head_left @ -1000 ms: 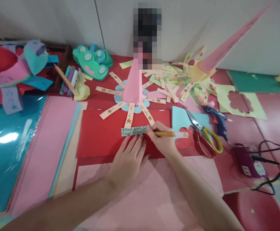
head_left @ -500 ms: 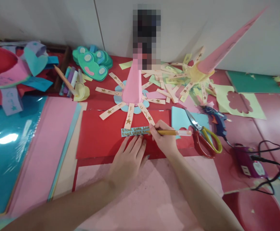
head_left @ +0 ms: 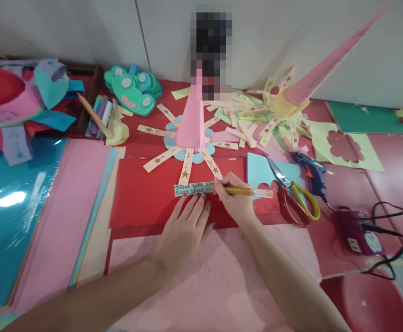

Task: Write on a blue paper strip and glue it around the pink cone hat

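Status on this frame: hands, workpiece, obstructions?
Right hand gripping gold pen, tip at blue paper strip. Left hand flat, fingertips at strip's lower edge. Pale petal strip overlapping strip's top edge.

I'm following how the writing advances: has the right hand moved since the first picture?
Yes, slightly: the right hand has shifted rightward along the blue strip, toward the scissors, which lie where they were.

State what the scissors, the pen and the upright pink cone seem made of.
Scissors: metal blades, going by the glint; smooth handles, likely plastic.
Pen: probably smooth plastic, since its end is see-through.
Upright pink cone: matt paper or thin card, from its dull, rolled surface.
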The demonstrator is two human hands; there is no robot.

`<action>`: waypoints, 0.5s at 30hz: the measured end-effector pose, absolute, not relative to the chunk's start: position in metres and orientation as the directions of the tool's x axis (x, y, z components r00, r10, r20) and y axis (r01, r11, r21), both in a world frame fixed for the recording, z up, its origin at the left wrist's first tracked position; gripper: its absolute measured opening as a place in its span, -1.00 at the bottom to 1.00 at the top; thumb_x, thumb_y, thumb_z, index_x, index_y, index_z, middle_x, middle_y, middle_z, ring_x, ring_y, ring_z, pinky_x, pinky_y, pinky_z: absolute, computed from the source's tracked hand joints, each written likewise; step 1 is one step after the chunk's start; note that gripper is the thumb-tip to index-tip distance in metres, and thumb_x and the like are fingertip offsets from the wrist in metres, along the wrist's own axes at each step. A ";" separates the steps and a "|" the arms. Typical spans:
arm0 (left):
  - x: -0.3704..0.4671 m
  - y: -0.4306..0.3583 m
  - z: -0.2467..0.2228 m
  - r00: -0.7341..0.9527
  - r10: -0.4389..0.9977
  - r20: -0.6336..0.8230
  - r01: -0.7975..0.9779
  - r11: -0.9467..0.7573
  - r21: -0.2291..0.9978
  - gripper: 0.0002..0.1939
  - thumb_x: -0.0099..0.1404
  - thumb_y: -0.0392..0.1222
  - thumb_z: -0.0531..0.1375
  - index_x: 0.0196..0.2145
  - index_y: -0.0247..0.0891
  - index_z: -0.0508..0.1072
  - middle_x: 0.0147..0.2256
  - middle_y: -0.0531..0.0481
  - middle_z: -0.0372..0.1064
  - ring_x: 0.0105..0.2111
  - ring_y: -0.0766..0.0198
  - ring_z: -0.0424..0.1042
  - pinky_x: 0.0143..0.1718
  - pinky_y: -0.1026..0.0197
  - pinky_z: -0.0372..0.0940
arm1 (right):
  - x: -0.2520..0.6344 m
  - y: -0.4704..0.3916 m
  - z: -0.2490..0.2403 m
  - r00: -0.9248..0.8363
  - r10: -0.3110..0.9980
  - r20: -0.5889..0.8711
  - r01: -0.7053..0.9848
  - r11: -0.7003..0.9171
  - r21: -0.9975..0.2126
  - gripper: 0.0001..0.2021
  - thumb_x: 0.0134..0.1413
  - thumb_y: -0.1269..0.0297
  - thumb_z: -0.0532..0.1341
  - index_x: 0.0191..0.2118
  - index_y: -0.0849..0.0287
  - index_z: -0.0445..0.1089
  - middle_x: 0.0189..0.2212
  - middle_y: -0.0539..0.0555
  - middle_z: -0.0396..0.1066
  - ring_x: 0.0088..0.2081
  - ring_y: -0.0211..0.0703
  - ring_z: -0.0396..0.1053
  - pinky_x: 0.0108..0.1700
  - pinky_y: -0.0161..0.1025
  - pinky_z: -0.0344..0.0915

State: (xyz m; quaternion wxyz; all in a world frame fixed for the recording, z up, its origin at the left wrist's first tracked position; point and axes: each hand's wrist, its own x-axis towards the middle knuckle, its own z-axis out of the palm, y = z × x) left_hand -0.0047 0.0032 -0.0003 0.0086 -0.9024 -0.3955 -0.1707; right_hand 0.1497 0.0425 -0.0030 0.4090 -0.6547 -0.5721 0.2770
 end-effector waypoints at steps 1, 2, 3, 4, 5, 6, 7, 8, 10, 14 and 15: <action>-0.005 0.003 -0.001 0.629 0.711 0.315 0.716 -0.687 0.121 -0.65 0.35 -0.18 -0.03 -0.05 -0.44 0.39 -0.05 -0.19 0.41 -0.05 0.09 0.38 0.03 0.01 0.21 | 0.150 0.043 -0.004 0.195 0.974 0.114 0.529 -0.007 -0.849 -0.70 0.04 0.24 0.12 -0.63 0.13 0.06 -0.74 -0.13 0.13 -0.68 -0.41 0.07 -0.58 -0.39 0.06; -0.005 0.003 -0.001 0.629 0.710 0.316 0.715 -0.688 0.122 -0.65 0.35 -0.18 -0.03 -0.06 -0.44 0.39 -0.05 -0.19 0.41 -0.04 0.08 0.38 0.03 0.00 0.21 | 0.150 0.043 -0.004 0.198 0.973 0.121 0.532 -0.004 -0.847 -0.70 0.04 0.25 0.11 -0.63 0.13 0.06 -0.74 -0.13 0.13 -0.68 -0.41 0.06 -0.58 -0.39 0.06; -0.005 0.003 -0.001 0.629 0.711 0.316 0.715 -0.688 0.123 -0.65 0.35 -0.18 -0.03 -0.05 -0.44 0.39 -0.05 -0.19 0.41 -0.04 0.08 0.38 0.04 0.00 0.21 | 0.150 0.043 -0.005 0.202 0.971 0.125 0.533 -0.002 -0.846 -0.71 0.04 0.26 0.11 -0.63 0.13 0.05 -0.74 -0.13 0.13 -0.68 -0.41 0.06 -0.58 -0.39 0.05; -0.005 0.003 -0.001 0.627 0.712 0.316 0.716 -0.687 0.125 -0.65 0.35 -0.18 -0.03 -0.05 -0.43 0.39 -0.05 -0.19 0.41 -0.04 0.09 0.38 0.04 0.01 0.20 | 0.150 0.043 -0.005 0.203 0.971 0.128 0.534 0.000 -0.845 -0.71 0.04 0.26 0.11 -0.63 0.13 0.05 -0.74 -0.13 0.12 -0.68 -0.41 0.06 -0.58 -0.39 0.05; -0.005 0.003 -0.002 0.626 0.714 0.315 0.718 -0.685 0.126 -0.65 0.35 -0.18 -0.03 -0.05 -0.43 0.39 -0.05 -0.19 0.41 -0.04 0.09 0.37 0.04 0.01 0.20 | 0.150 0.043 -0.005 0.199 0.972 0.129 0.537 0.002 -0.844 -0.71 0.03 0.27 0.11 -0.63 0.13 0.04 -0.74 -0.13 0.11 -0.68 -0.40 0.06 -0.58 -0.39 0.05; -0.005 0.003 -0.002 0.625 0.715 0.313 0.719 -0.683 0.126 -0.65 0.35 -0.18 -0.02 -0.05 -0.43 0.39 -0.04 -0.19 0.41 -0.03 0.09 0.37 0.04 0.01 0.20 | 0.151 0.043 -0.005 0.195 0.972 0.129 0.542 0.003 -0.841 -0.71 0.02 0.27 0.10 -0.64 0.13 0.03 -0.74 -0.14 0.10 -0.68 -0.40 0.05 -0.58 -0.39 0.05; -0.005 0.003 -0.002 0.624 0.717 0.310 0.720 -0.682 0.127 -0.65 0.35 -0.18 -0.02 -0.04 -0.43 0.38 -0.04 -0.19 0.40 -0.03 0.09 0.36 0.05 0.01 0.20 | 0.151 0.043 -0.006 0.190 0.973 0.128 0.547 0.004 -0.837 -0.70 0.01 0.28 0.10 -0.64 0.13 0.02 -0.74 -0.14 0.08 -0.68 -0.40 0.04 -0.59 -0.39 0.04; -0.005 0.003 -0.002 0.624 0.719 0.305 0.722 -0.680 0.128 -0.64 0.35 -0.18 -0.02 -0.03 -0.43 0.38 -0.03 -0.18 0.40 -0.02 0.09 0.36 0.06 0.01 0.19 | 0.151 0.043 -0.006 0.186 0.974 0.126 0.552 0.002 -0.834 -0.70 0.01 0.28 0.10 -0.65 0.13 0.01 -0.75 -0.14 0.06 -0.68 -0.40 0.02 -0.59 -0.39 0.03; -0.005 0.003 -0.003 0.628 0.720 0.295 0.720 -0.681 0.131 -0.64 0.35 -0.17 -0.02 -0.02 -0.43 0.37 -0.02 -0.18 0.39 -0.01 0.09 0.35 0.06 0.00 0.18 | 0.152 0.043 -0.005 0.184 0.976 0.118 0.552 -0.003 -0.834 -0.70 -0.01 0.28 0.10 -0.65 0.13 0.00 -0.75 -0.15 0.04 -0.67 -0.40 -0.01 -0.59 -0.38 0.01; -0.005 0.003 -0.002 0.625 0.721 0.299 0.718 -0.682 0.143 -0.65 0.35 -0.18 -0.02 -0.04 -0.43 0.38 -0.03 -0.20 0.40 -0.03 0.09 0.36 0.06 0.00 0.19 | 0.152 0.043 -0.004 0.181 0.981 0.073 0.515 -0.031 -0.857 -0.69 0.03 0.23 0.10 -0.64 0.12 0.02 -0.74 -0.14 0.05 -0.67 -0.39 0.02 -0.58 -0.37 0.03; -0.005 0.003 -0.002 0.623 0.721 0.303 0.718 -0.681 0.146 -0.65 0.34 -0.18 -0.01 -0.04 -0.44 0.38 -0.04 -0.20 0.40 -0.04 0.08 0.37 0.06 0.00 0.19 | 0.151 0.043 -0.004 0.178 0.982 0.061 0.510 -0.039 -0.860 -0.69 0.04 0.22 0.10 -0.63 0.12 0.03 -0.74 -0.14 0.06 -0.67 -0.38 0.03 -0.58 -0.37 0.04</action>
